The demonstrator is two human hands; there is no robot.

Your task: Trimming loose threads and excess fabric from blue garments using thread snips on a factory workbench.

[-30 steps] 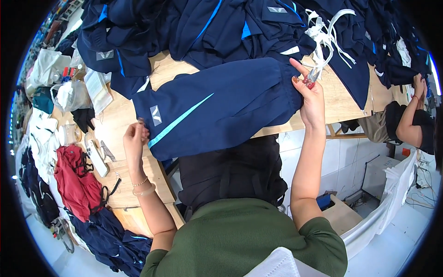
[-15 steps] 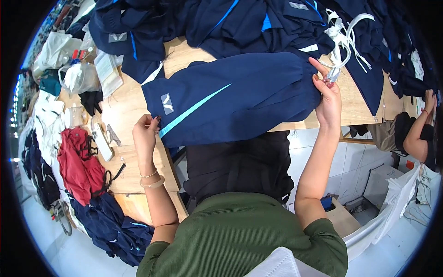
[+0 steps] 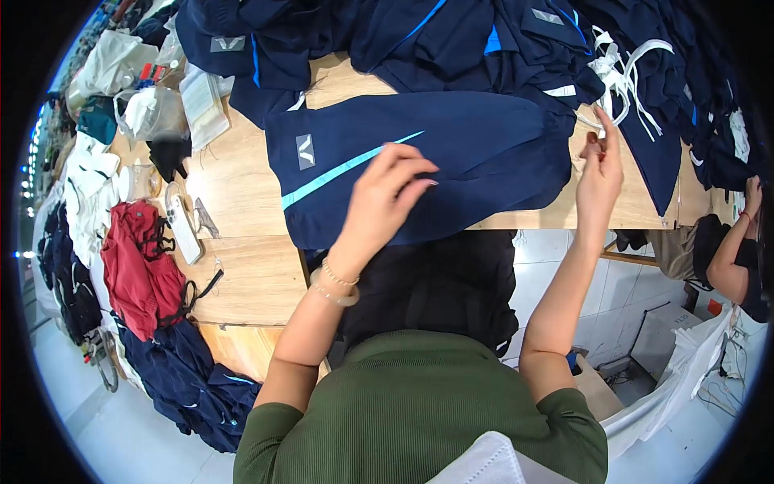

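Here both hands (image 3: 385, 194) (image 3: 598, 165) touch the navy trousers (image 3: 451, 153).

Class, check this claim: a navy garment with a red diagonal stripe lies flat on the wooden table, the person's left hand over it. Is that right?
Not quite. The head view shows the stripe on the navy garment is light blue, not red. The garment does lie on the wooden table, with the left hand over it.

I wear an olive-green ribbed top with short sleeves, leaving both forearms bare. My left hand (image 3: 385, 194) has 2 thin bracelets (image 3: 337, 286) at the wrist. My right hand (image 3: 598, 173) wears nothing.
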